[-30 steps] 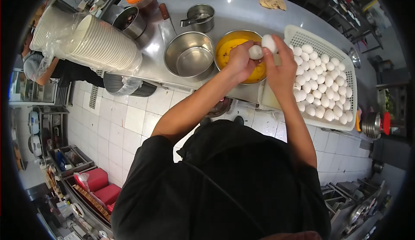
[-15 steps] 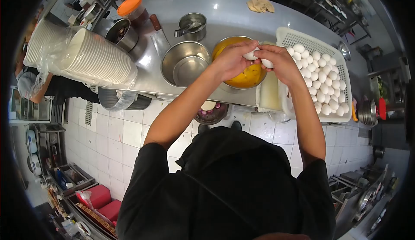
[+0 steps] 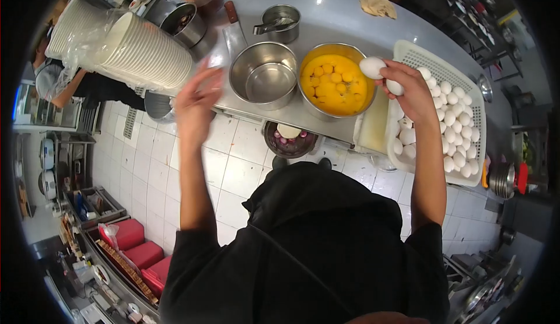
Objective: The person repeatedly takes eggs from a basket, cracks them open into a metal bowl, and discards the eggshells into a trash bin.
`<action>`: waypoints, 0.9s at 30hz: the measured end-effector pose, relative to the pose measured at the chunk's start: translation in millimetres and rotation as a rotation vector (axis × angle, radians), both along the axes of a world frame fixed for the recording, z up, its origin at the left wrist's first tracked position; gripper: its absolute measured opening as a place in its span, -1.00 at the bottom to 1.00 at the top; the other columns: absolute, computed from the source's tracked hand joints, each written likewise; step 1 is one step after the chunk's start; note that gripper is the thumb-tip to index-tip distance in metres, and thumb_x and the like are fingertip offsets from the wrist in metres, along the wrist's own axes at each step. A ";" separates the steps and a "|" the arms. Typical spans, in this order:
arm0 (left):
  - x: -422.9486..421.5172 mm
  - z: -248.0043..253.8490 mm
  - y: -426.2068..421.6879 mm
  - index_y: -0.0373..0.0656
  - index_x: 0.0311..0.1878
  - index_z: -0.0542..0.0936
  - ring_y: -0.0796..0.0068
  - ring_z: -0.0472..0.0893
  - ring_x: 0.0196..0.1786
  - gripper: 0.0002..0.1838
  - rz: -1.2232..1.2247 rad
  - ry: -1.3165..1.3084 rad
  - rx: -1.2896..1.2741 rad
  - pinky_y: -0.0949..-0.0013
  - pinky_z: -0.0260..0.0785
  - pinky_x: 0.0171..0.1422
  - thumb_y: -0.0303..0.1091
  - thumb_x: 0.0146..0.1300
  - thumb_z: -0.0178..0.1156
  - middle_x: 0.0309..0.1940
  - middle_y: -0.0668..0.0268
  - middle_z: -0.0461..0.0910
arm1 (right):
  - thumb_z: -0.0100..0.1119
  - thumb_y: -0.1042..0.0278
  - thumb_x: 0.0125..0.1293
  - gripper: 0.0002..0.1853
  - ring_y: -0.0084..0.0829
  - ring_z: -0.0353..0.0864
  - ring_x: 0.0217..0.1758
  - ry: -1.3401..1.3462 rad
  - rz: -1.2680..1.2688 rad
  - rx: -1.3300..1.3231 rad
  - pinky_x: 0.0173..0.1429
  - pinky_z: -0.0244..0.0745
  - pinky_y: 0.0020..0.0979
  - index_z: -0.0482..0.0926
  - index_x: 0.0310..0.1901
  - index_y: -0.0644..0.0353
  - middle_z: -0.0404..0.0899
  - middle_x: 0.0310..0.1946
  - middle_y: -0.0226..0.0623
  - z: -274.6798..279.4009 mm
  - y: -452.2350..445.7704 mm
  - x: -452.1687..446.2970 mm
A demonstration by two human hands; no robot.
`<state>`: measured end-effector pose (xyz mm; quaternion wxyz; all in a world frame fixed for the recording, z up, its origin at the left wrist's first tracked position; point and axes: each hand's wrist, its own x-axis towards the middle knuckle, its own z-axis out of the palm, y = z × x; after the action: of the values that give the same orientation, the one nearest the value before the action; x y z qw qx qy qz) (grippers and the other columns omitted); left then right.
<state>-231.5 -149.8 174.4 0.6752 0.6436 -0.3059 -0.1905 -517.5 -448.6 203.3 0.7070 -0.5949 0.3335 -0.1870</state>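
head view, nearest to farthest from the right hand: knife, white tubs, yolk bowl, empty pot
1. Yolk bowl, just left of the right hand
2. Empty pot, left of the bowl
3. Knife, beyond the pot, leftward
4. White tubs, far left

This is a commercial kitchen, fitted for cooking in quantity. A long stainless-steel bench runs across twelve o'clock, bearing a steel pot and, towards eleven, a broad-bladed knife. At one o'clock stands a bowl full of yolks, and between two and three a large white crate holds dozens of eggs. At ten o'clock are tall stacks of white tubs, near a co-worker. Pale tiles cover the floor, with a drain grate towards nine, and metal racks crowded with kitchenware line four o'clock
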 end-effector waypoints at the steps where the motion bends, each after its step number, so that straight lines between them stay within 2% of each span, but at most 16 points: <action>1: 13.8 -0.3 28.5 -0.35 0.18 0.55 0.26 0.63 0.16 -0.55 0.214 -0.031 0.115 0.42 0.48 0.21 -0.66 0.17 0.27 0.43 0.01 0.30 | 0.27 0.35 0.25 -0.59 -0.61 0.43 -0.44 -0.007 -0.011 0.016 -0.40 0.22 -0.58 0.59 0.07 0.43 0.60 -0.40 -0.31 0.8 1.9 -1.4; 2: 33.0 -14.4 64.0 -0.37 0.18 0.54 0.12 0.58 0.24 -0.42 0.309 -0.055 0.386 0.27 0.45 0.26 -0.40 0.09 0.48 0.37 -0.14 0.34 | 0.27 0.35 0.25 -0.59 -0.62 0.44 -0.43 -0.008 0.002 0.014 -0.40 0.23 -0.58 0.59 0.07 0.43 0.61 -0.39 -0.30 -0.4 0.2 0.4; 3: 45.9 -34.7 97.0 -0.37 0.23 0.51 -0.05 0.46 0.35 -0.19 0.382 -0.536 0.881 0.09 0.35 0.35 -0.09 -0.03 0.57 0.28 -0.29 0.39 | 0.28 0.35 0.24 -0.59 -0.62 0.44 -0.43 -0.006 0.010 0.012 -0.39 0.23 -0.58 0.60 0.07 0.42 0.62 -0.38 -0.30 -2.1 -0.8 -0.2; 4: 47.3 -55.0 118.5 -0.36 0.25 0.51 -0.13 0.36 0.42 -0.09 0.429 -0.579 1.514 0.01 0.21 0.46 0.10 -0.05 0.54 0.24 -0.37 0.40 | 0.28 0.34 0.24 -0.59 -0.62 0.44 -0.42 0.000 0.009 0.017 -0.38 0.24 -0.59 0.60 0.07 0.42 0.62 -0.38 -0.29 -4.8 0.8 -4.4; 5: 44.6 -54.0 129.3 -0.36 0.24 0.52 -0.13 0.36 0.41 -0.11 0.393 -0.463 1.380 0.02 0.20 0.47 0.14 -0.02 0.50 0.27 -0.35 0.38 | 0.29 0.34 0.23 -0.59 -0.62 0.45 -0.41 -0.003 -0.005 0.009 -0.38 0.25 -0.59 0.60 0.07 0.41 0.63 -0.37 -0.29 -9.2 -1.8 -4.3; 6: 38.7 -56.2 128.3 -0.34 0.21 0.56 -0.06 0.48 0.33 -0.23 0.357 -0.389 1.053 0.07 0.31 0.40 0.06 0.07 0.48 0.27 -0.25 0.43 | 0.29 0.34 0.23 -0.59 -0.63 0.46 -0.41 -0.008 -0.020 -0.009 -0.37 0.26 -0.59 0.61 0.06 0.41 0.64 -0.36 -0.29 -15.4 -7.0 -0.6; 8: -1.6 -10.6 77.6 -0.33 0.23 0.55 0.16 0.62 0.16 -0.38 0.136 -0.130 0.634 0.23 0.44 0.25 -0.14 0.19 0.43 0.19 -0.09 0.55 | 0.30 0.33 0.22 -0.59 -0.63 0.48 -0.39 0.042 -0.017 0.009 -0.36 0.29 -0.59 0.61 0.05 0.40 0.66 -0.35 -0.28 -21.8 4.7 -1.0; 10: -34.7 2.8 13.1 -0.31 0.22 0.55 0.44 0.65 0.02 -0.51 -0.024 -0.016 0.331 0.42 0.49 0.09 -0.32 0.26 0.36 0.05 0.06 0.65 | 0.32 0.33 0.21 -0.59 -0.62 0.50 -0.37 0.079 0.014 0.000 -0.35 0.32 -0.59 0.62 0.04 0.39 0.67 -0.33 -0.27 -14.1 7.2 12.7; 11: -53.1 12.1 -22.2 -0.29 0.21 0.55 0.51 0.67 -0.06 -0.55 -0.137 -0.038 0.224 0.47 0.49 0.02 -0.39 0.26 0.34 -0.11 0.15 0.70 | 0.33 0.30 0.20 -0.59 -0.62 0.53 -0.36 0.073 0.048 -0.029 -0.35 0.33 -0.59 0.63 0.04 0.36 0.68 -0.34 -0.31 -15.1 9.0 16.8; 12: -66.3 10.7 -53.5 -0.24 0.16 0.60 0.50 0.69 -0.11 -0.58 -0.247 0.119 0.141 0.46 0.50 -0.02 -0.37 0.24 0.36 -0.19 0.21 0.73 | 0.33 0.29 0.19 -0.58 -0.62 0.53 -0.36 0.101 0.059 -0.043 -0.34 0.33 -0.59 0.64 0.03 0.36 0.68 -0.35 -0.32 -16.8 12.4 20.2; 13: -77.6 11.2 -82.1 -0.31 0.19 0.55 0.49 0.69 -0.15 -0.56 -0.301 -0.069 0.214 0.44 0.52 -0.01 -0.37 0.27 0.31 -0.12 0.17 0.71 | 0.34 0.28 0.17 -0.57 -0.61 0.54 -0.35 0.124 0.069 -0.068 -0.34 0.34 -0.60 0.64 0.03 0.36 0.68 -0.35 -0.33 -16.9 12.4 24.8; 15: -90.9 15.4 -128.9 -0.36 0.12 0.58 0.48 0.69 -0.13 -0.57 -0.327 -0.303 0.337 0.45 0.53 -0.05 -0.33 0.24 0.35 -0.16 0.16 0.71 | 0.34 0.27 0.14 -0.56 -0.61 0.55 -0.35 0.160 0.071 -0.129 -0.33 0.34 -0.60 0.65 0.01 0.37 0.67 -0.36 -0.34 -17.7 13.6 27.7; 18: -88.7 -5.3 -170.0 -0.37 0.05 0.61 0.49 0.69 -0.19 -0.56 -0.391 -0.416 0.244 0.44 0.53 -0.09 -0.28 0.19 0.40 -0.23 0.16 0.70 | 0.33 0.28 0.08 -0.56 -0.60 0.56 -0.34 0.204 0.056 -0.237 -0.33 0.35 -0.60 0.67 -0.03 0.39 0.67 -0.38 -0.35 -17.7 9.5 29.8; 21: -84.1 -12.1 -186.6 -0.39 0.00 0.62 0.50 0.68 -0.23 -0.58 -0.571 -0.130 0.225 0.44 0.53 -0.10 -0.29 0.16 0.41 -0.26 0.17 0.70 | 0.28 0.30 0.05 -0.59 -0.60 0.55 -0.37 0.229 0.070 -0.278 -0.32 0.38 -0.58 0.70 -0.09 0.40 0.67 -0.41 -0.35 -14.9 7.1 31.5; 23: -84.6 -14.9 -189.1 -0.40 -0.03 0.63 0.51 0.69 -0.24 -0.59 -0.608 -0.089 0.234 0.46 0.53 -0.11 -0.31 0.12 0.42 -0.25 0.16 0.70 | 0.28 0.29 0.05 -0.59 -0.59 0.56 -0.38 0.230 0.059 -0.305 -0.28 0.41 -0.57 0.70 -0.10 0.41 0.67 -0.43 -0.34 -21.1 7.7 30.9; 27: -86.0 -18.4 -197.1 -0.38 -0.09 0.65 0.51 0.69 -0.25 -0.62 -0.535 -0.268 0.301 0.46 0.54 -0.14 -0.37 0.04 0.42 -0.26 0.17 0.71 | 0.29 0.31 0.05 -0.59 -0.57 0.58 -0.38 0.270 0.099 -0.394 -0.20 0.47 -0.54 0.69 -0.10 0.42 0.67 -0.45 -0.31 -28.9 -4.1 32.9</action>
<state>-317.5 -346.9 155.9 0.4524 0.6522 -0.5187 -0.3177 -484.7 -452.6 174.3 0.5347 -0.7564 0.3527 -0.1323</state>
